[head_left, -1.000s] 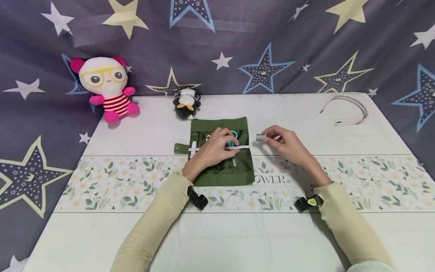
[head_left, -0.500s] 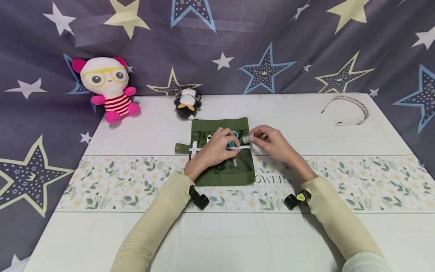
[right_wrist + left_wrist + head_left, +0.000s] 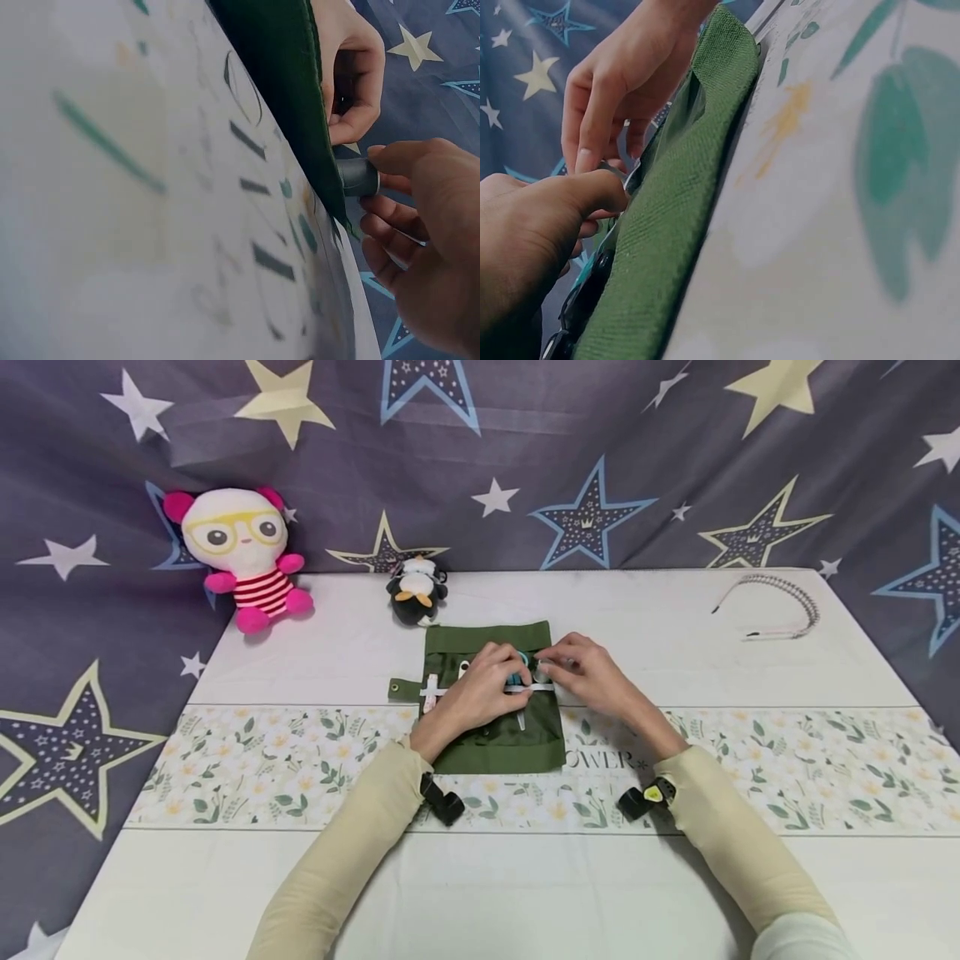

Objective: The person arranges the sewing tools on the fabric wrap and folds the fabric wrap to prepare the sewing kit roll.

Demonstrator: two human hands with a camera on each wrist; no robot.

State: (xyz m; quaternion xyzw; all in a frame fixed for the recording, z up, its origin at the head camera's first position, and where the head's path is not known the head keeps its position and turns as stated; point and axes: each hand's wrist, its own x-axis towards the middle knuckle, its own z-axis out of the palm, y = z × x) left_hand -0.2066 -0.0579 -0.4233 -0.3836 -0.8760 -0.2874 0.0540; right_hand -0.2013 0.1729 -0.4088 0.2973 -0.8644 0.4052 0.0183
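Note:
An unfolded green fabric organizer (image 3: 495, 758) lies on the table, a white elastic band (image 3: 543, 687) running across it. My left hand (image 3: 486, 689) is over its middle, thumb and fingers pinching the band. My right hand (image 3: 588, 670) holds a small grey cylinder (image 3: 358, 177) with a pale rim, like a thread spool, between thumb and fingers at the organizer's right edge by the band. Scissors with teal handles (image 3: 522, 658) are tucked under the band, partly hidden by my left hand. A slim white-and-pink item (image 3: 431, 692) sits under the band at the left.
A panda plush in striped clothes (image 3: 243, 560) and a small penguin plush (image 3: 417, 591) are at the back left. A headband (image 3: 798, 597) lies at the back right. A snap tab (image 3: 403, 690) sticks out left of the organizer. Star-patterned cloth hangs behind the table.
My right hand has moved left with the grey cylinder, from beside the organizer onto its right side at the band. The left hand has stayed in place.

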